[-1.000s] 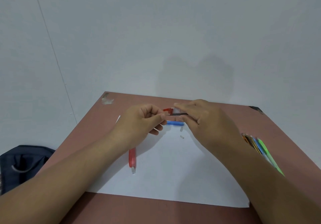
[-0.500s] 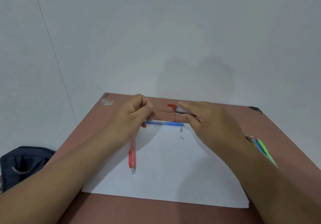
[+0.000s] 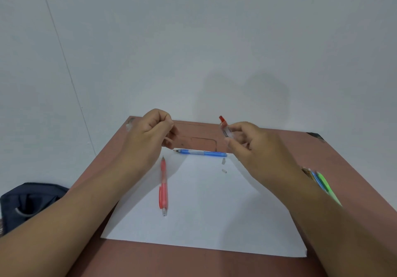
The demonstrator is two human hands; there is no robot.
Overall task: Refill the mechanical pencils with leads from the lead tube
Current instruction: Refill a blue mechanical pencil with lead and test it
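My right hand [image 3: 257, 147] holds the clear lead tube [image 3: 226, 131] up above the far part of the table, its red cap [image 3: 221, 119] flipped open at the top. My left hand [image 3: 150, 135] hovers to the tube's left, thumb and forefinger pinched together; the lead between them is too thin to make out. A red mechanical pencil [image 3: 163, 188] lies lengthwise on the white paper [image 3: 204, 216]. A blue mechanical pencil [image 3: 202, 153] lies crosswise at the paper's far edge. Two small white pieces [image 3: 223, 161] rest near its right end.
The brown table [image 3: 214, 264] stands against a pale wall. Several coloured pens [image 3: 322, 183] lie at the right edge, partly behind my right forearm. A dark bag [image 3: 25, 201] sits on the floor to the left.
My hands have drawn apart: the left went left and up, pinched on a thin lead pulled from the tube. The right tilted the tube upright. The blue pencil is now uncovered.
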